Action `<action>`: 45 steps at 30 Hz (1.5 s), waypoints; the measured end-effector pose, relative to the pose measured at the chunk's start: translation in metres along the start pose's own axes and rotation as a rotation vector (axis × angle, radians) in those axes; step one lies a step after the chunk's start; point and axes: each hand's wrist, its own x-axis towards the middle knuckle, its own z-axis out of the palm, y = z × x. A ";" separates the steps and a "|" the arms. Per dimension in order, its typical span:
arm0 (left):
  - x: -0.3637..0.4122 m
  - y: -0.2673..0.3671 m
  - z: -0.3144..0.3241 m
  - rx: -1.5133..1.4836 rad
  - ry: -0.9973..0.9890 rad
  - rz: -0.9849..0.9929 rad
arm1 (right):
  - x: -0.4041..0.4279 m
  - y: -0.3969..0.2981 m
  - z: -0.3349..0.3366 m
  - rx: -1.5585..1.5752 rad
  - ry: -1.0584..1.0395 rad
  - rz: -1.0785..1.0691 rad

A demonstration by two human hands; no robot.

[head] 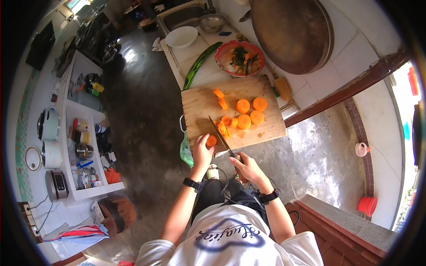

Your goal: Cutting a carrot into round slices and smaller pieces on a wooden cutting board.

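My left hand [202, 152] grips a short carrot piece [211, 140], its round cut face showing, at the near left of the wooden cutting board [199, 103]. The wooden handle of a kitchen knife [221, 134] is in my right hand [248, 168]. Its blade points away over the board, just right of the held piece. Small carrot bits [221, 128] lie against the blade's right side. Several thick carrot rounds [243, 122] rest toward the board's right half. Two carrot slices [218, 93] lie near its far edge.
Behind the board, a long green gourd [199, 68] lies beside a red-rimmed bowl [221, 65] of cut food. A white bowl [181, 37] and a metal bowl [212, 22] stand near the sink [179, 18]. A large round wooden board [293, 33] leans on the wall. A green plastic bag [186, 153] hangs at the left.
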 end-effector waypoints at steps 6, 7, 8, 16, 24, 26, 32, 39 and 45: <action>-0.013 -0.014 -0.001 -0.121 0.062 0.005 | -0.006 -0.006 0.003 0.049 -0.010 -0.007; -0.015 -0.013 -0.002 -0.121 0.063 0.002 | -0.008 -0.005 0.004 0.013 -0.005 -0.035; -0.017 -0.012 -0.002 -0.155 0.068 0.000 | -0.008 -0.005 0.005 -0.023 0.000 -0.063; -0.017 -0.023 0.007 -0.234 0.140 0.025 | -0.009 -0.009 0.014 -0.158 -0.065 -0.046; -0.016 -0.018 0.005 -0.179 0.129 0.041 | -0.010 -0.015 0.021 -0.301 -0.050 -0.018; -0.017 -0.015 0.009 -0.455 0.137 -0.046 | -0.011 -0.015 0.025 -0.389 -0.017 -0.030; -0.013 -0.009 0.005 -0.827 0.099 -0.243 | -0.013 -0.013 0.030 -0.368 0.015 -0.087; -0.013 -0.017 0.008 -0.622 0.120 -0.156 | -0.013 -0.021 0.026 -0.366 -0.007 -0.033; -0.010 -0.011 0.000 -0.275 0.119 -0.027 | -0.013 -0.038 0.011 -0.283 -0.116 0.142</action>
